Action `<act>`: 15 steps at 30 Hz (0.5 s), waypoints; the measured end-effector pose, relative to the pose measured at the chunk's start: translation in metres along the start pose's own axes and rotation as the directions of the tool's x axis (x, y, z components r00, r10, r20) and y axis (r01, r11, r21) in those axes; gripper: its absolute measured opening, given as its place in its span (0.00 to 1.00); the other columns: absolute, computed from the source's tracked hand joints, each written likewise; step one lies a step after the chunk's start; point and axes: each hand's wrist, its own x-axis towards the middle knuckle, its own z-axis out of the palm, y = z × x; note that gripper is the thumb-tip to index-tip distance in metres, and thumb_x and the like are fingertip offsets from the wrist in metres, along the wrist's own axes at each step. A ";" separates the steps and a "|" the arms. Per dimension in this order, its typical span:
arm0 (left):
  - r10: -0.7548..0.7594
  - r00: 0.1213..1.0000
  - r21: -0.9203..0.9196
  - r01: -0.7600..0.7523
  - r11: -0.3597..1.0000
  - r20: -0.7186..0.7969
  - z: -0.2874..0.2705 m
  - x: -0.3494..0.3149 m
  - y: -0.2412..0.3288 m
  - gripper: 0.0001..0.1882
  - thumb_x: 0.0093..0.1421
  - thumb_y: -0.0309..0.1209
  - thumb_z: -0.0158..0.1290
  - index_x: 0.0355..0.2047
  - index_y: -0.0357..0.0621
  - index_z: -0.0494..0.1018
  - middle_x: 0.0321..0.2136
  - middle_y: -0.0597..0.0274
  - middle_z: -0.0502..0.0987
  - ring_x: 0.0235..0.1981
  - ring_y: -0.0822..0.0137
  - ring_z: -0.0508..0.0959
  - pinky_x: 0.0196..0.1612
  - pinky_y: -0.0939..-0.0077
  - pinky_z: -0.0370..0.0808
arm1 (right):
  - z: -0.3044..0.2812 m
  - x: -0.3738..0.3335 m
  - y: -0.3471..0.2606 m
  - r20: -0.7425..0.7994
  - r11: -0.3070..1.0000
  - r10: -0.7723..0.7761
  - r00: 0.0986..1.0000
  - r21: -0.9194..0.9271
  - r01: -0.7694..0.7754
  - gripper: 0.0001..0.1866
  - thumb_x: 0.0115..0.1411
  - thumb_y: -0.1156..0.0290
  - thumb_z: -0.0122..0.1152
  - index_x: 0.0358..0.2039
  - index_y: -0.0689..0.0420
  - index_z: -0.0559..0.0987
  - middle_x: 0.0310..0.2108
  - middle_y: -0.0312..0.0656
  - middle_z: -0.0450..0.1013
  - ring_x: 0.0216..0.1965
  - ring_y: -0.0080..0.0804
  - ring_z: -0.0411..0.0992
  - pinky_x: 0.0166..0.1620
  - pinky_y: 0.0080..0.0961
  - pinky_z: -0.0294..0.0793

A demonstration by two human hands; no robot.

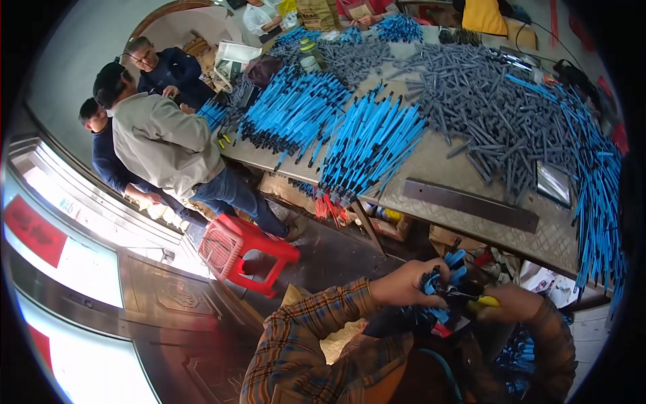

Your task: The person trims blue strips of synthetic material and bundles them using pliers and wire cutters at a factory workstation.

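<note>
My left hand (406,284) is closed around a small bunch of blue strips (455,261) with black ends. In my right hand (517,302) is a pair of pliers (489,301) with yellow handles. Their metal jaws point left and come close to the bunch; whether they touch it, I cannot tell. Both hands are held in front of the table's near edge, above my lap. More blue strips (518,353) lie low down beside my right forearm, partly hidden by it.
The table (437,161) carries a heap of grey tubes (498,108), piles of blue strips (373,141) and a dark metal bar (471,204) near its edge. More blue strips (599,215) hang over the right side. A red stool (245,252) stands left; several people are around the table.
</note>
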 end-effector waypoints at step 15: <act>0.040 0.993 -0.103 -0.029 0.994 0.112 -0.005 0.003 -0.008 0.21 0.44 0.31 0.62 0.39 0.39 0.70 0.31 0.57 0.74 0.31 0.65 0.74 0.35 0.74 0.70 | 0.018 0.004 -0.008 -0.212 0.739 -0.471 0.856 -0.624 0.252 0.22 0.56 0.64 0.55 0.48 0.60 0.65 0.30 0.42 0.70 0.32 0.27 0.72 0.35 0.23 0.71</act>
